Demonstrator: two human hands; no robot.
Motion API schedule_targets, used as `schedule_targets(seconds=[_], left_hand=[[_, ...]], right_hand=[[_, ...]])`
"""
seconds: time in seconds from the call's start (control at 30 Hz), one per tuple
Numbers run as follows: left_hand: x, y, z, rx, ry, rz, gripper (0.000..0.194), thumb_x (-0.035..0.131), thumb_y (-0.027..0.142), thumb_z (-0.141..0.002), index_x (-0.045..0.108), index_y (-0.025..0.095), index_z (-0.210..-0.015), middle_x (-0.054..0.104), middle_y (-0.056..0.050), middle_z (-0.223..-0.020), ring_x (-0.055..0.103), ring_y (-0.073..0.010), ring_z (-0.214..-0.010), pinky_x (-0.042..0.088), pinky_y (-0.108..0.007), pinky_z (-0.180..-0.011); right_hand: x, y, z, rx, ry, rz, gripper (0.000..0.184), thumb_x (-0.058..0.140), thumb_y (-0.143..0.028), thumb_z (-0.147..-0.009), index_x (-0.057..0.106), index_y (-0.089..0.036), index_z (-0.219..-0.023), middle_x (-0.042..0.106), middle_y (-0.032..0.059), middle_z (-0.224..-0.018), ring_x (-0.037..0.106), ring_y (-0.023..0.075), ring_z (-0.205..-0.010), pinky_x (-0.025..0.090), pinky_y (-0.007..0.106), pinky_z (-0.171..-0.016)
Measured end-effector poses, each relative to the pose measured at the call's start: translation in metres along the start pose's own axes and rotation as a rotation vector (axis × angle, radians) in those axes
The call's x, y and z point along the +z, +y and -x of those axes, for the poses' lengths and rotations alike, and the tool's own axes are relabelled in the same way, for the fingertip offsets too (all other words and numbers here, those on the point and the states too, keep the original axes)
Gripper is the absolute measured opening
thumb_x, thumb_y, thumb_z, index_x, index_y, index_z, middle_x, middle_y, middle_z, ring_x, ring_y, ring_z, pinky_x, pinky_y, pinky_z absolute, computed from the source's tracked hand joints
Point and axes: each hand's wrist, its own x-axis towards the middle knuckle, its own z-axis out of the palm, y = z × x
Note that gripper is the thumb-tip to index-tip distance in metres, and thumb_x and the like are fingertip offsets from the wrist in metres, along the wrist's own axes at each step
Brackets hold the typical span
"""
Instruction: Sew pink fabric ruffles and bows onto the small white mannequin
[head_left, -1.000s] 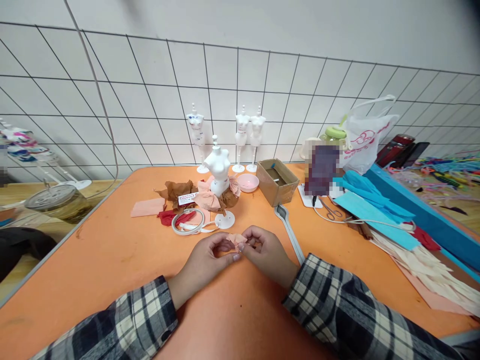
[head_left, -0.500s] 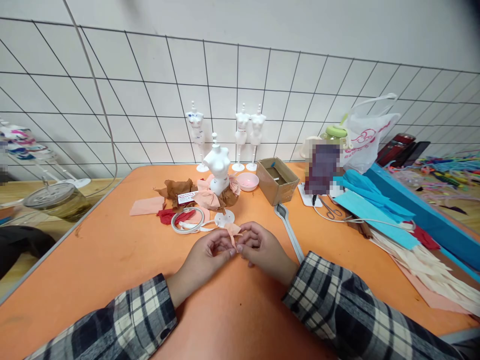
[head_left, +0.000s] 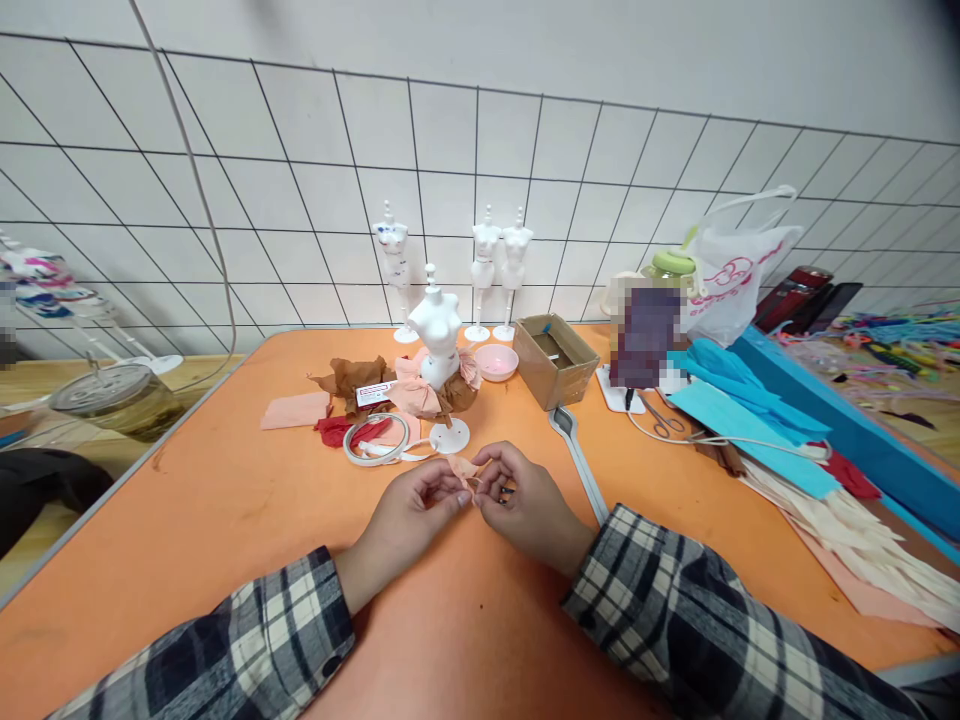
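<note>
A small piece of peach crepe paper point(head_left: 462, 466) is pinched between my two hands over the orange table point(head_left: 420, 620). My left hand point(head_left: 411, 510) grips its left side with thumb and fingers closed. On the other side, my right hand point(head_left: 529, 505) has its fingers curled and pressed on the paper's edge; its lower part is partly hidden. Just beyond stands a white mini dress form point(head_left: 435, 325) wearing a ruffled skirt of peach and brown paper point(head_left: 417, 398). A roll of white tape point(head_left: 349, 442) lies to the left of its base.
Behind are several white dress forms point(head_left: 486, 250), a pink bowl point(head_left: 496, 362) and a cardboard box point(head_left: 556, 365). To the right lie tweezers point(head_left: 581, 460), scissors point(head_left: 666, 425) and blue paper sheets point(head_left: 750, 430). Brown crepe paper point(head_left: 352, 378) and peach paper point(head_left: 295, 410) lie left.
The peach paper between my fingers has tilted and folded lower. My right fingers have curled and shifted slightly on it; my left hand stays nearly still.
</note>
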Motion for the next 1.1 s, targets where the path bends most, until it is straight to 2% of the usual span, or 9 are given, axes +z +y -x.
schedule_targets(seconds=[0.13, 0.3, 0.43, 0.5, 0.77, 0.97, 1.1], left_hand=[[-0.0002, 0.0019, -0.0007, -0.005, -0.01, 0.023, 0.011, 0.064, 0.023, -0.077, 0.061, 0.017, -0.086, 0.067, -0.003, -0.081, 0.063, -0.016, -0.077, 0.048, -0.027, -0.074], [-0.0014, 0.0002, -0.0002, -0.066, 0.008, 0.091, 0.035, 0.066, 0.023, -0.076, 0.055, 0.017, -0.109, 0.07, -0.003, -0.081, 0.066, -0.0169, -0.079, 0.049, -0.029, -0.079], [-0.0026, -0.0032, -0.0001, -0.097, 0.047, 0.109, 0.044, 0.07, 0.024, -0.073, 0.051, 0.017, -0.113, 0.07, -0.002, -0.078, 0.067, -0.0172, -0.079, 0.049, -0.029, -0.079], [-0.0029, -0.004, -0.0003, -0.096, 0.051, 0.111, 0.048, 0.07, 0.024, -0.074, 0.048, 0.018, -0.117, 0.07, -0.001, -0.076, 0.066, -0.0164, -0.076, 0.048, -0.028, -0.077], [-0.0039, -0.0045, -0.0016, -0.042, 0.033, 0.079, 0.042, 0.063, 0.022, -0.078, 0.047, 0.017, -0.117, 0.067, 0.0, -0.078, 0.064, -0.0153, -0.078, 0.046, -0.027, -0.078], [-0.0044, -0.0042, 0.0012, -0.052, 0.039, 0.096, 0.047, 0.064, 0.021, -0.078, 0.044, 0.02, -0.121, 0.067, 0.001, -0.077, 0.063, -0.0147, -0.077, 0.046, -0.027, -0.077], [-0.0044, -0.0048, 0.0002, -0.046, 0.048, 0.057, 0.052, 0.064, 0.023, -0.079, 0.042, 0.019, -0.125, 0.067, 0.0, -0.077, 0.064, -0.016, -0.077, 0.046, -0.029, -0.077]], right_hand=[[-0.0033, -0.0021, -0.0004, -0.008, -0.006, -0.001, 0.03, 0.056, -0.013, -0.076, 0.051, -0.022, -0.103, 0.061, -0.0037, -0.073, 0.056, 0.0099, -0.064, 0.043, 0.02, -0.058], [-0.0046, -0.001, -0.0031, 0.034, 0.052, 0.054, 0.028, 0.056, -0.014, -0.075, 0.055, -0.02, -0.102, 0.061, -0.0023, -0.077, 0.055, 0.0095, -0.064, 0.042, 0.019, -0.058], [-0.0026, 0.0016, -0.0048, 0.136, -0.023, 0.067, 0.01, 0.058, -0.022, -0.077, 0.063, -0.018, -0.085, 0.062, -0.001, -0.073, 0.054, 0.0096, -0.062, 0.042, 0.021, -0.058], [-0.0023, 0.0034, -0.005, 0.16, -0.061, 0.064, 0.007, 0.058, -0.023, -0.077, 0.063, -0.018, -0.078, 0.062, -0.0012, -0.07, 0.053, 0.0095, -0.06, 0.041, 0.02, -0.058], [-0.0055, 0.0066, -0.005, 0.098, -0.08, 0.138, 0.005, 0.054, -0.017, -0.076, 0.059, -0.018, -0.074, 0.06, -0.0026, -0.07, 0.051, 0.0092, -0.061, 0.039, 0.02, -0.058], [-0.0051, 0.0032, -0.0042, 0.138, -0.102, 0.164, 0.014, 0.058, -0.03, -0.08, 0.065, -0.019, -0.077, 0.06, -0.003, -0.064, 0.048, 0.0091, -0.055, 0.034, 0.02, -0.052], [-0.0077, 0.0012, -0.0049, 0.158, -0.113, 0.15, 0.015, 0.061, -0.031, -0.078, 0.063, -0.017, -0.072, 0.054, -0.0046, -0.058, 0.042, 0.0077, -0.051, 0.029, 0.02, -0.048]])
